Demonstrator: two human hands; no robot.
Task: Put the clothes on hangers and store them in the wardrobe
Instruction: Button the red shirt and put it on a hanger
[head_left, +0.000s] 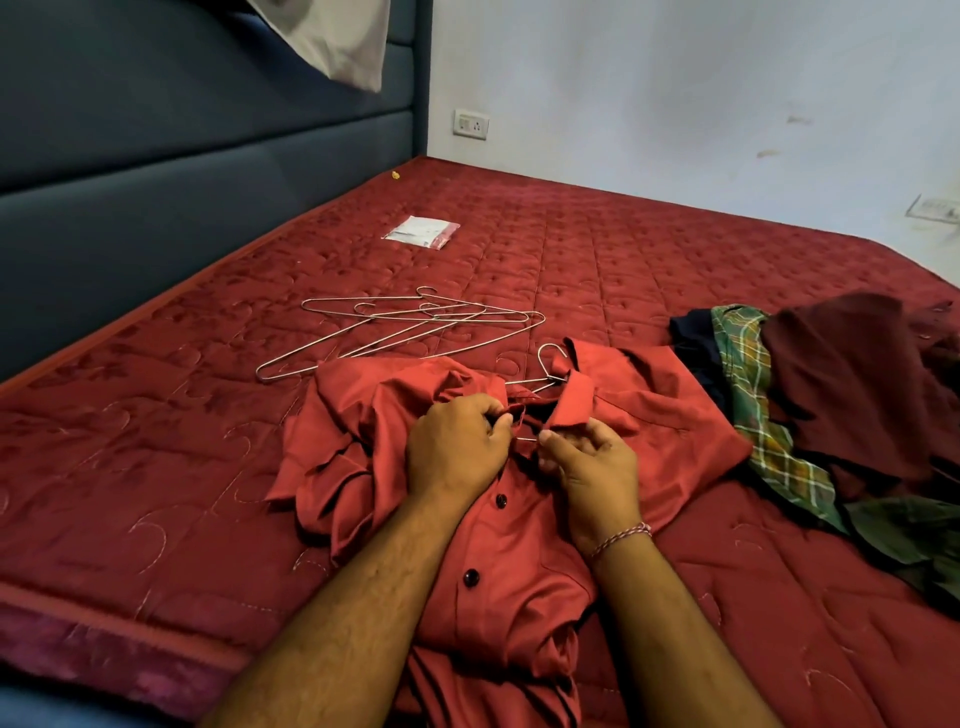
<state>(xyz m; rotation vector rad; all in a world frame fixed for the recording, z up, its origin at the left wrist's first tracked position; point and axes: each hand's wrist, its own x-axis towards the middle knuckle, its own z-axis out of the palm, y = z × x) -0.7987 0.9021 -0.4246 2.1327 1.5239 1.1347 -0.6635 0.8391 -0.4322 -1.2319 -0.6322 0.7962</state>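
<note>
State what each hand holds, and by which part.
Both the left hand and right hand pinch the red shirt at its front opening just below the collar, either side of the top button.

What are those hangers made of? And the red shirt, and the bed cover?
Hangers: thin bare metal wire, it seems; silvery and shiny.
Red shirt: smooth woven cloth, maybe cotton; soft folds, slight sheen, dark glossy buttons, likely plastic.
Bed cover: quilted fabric; stitched squares and swirls, faintly shiny.
</note>
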